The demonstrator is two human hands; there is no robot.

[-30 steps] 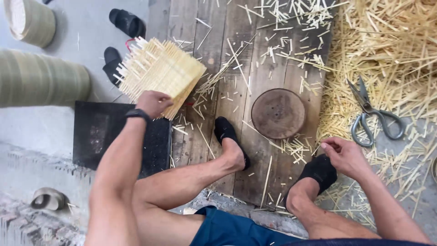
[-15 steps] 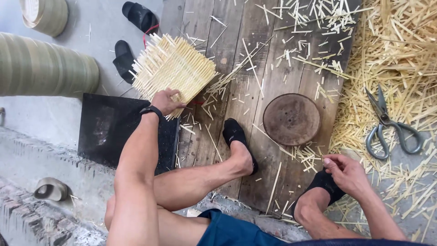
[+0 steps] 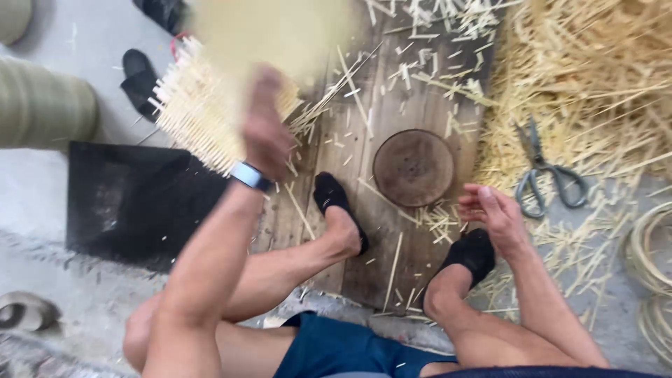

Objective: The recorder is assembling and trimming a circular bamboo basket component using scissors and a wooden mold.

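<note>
Left hand [image 3: 266, 129] grip: blurred, closure cannot be told, against woven straw mat [image 3: 203, 115] | mat extends up-left from it, over plank floor [image 3: 392, 91] | right hand [image 3: 490, 213] grip: fingers loosely spread, empty, near round wooden disc [image 3: 413, 168] | scissors [image 3: 542, 171] lie right.

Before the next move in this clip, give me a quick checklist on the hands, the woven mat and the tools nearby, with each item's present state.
1. Left hand grips the woven straw mat: cannot tell, motion blur.
2. Right hand free: ok, open and empty above the right foot.
3. Scissors away from both hands: ok, lying on the straw pile.
4. Round disc unobstructed: ok, flat on the wooden boards.
5. Boards free of litter: not ok, straw offcuts scattered.
</note>
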